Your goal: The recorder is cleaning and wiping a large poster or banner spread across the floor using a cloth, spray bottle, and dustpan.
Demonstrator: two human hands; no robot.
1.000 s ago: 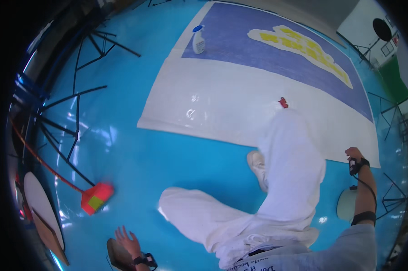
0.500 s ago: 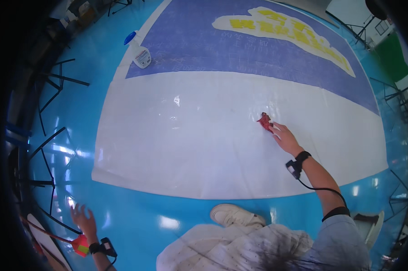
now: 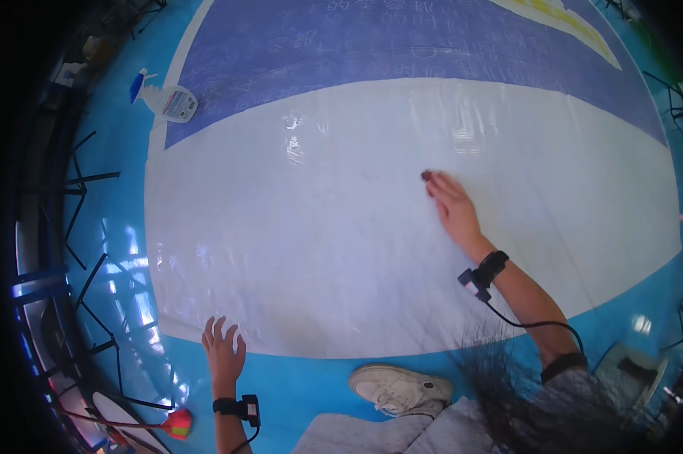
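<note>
One bare right hand (image 3: 453,206) lies over a small, crumpled dark-red piece (image 3: 426,175) on a broad, glossy white sheet (image 3: 296,234), the scrap's tip showing just past the fingertips; whether the fingers grip it or merely press on it cannot be told. At lower left, the left hand (image 3: 224,353) holds nothing, fingers spread wide near the sheet's front edge. A translucent plastic spray bottle with a blue head (image 3: 176,104) sits at the left margin, beside a purple-blue painted band (image 3: 371,53). One off-white lace-up shoe (image 3: 402,387) rests on the shiny blue floor (image 3: 296,378).
</note>
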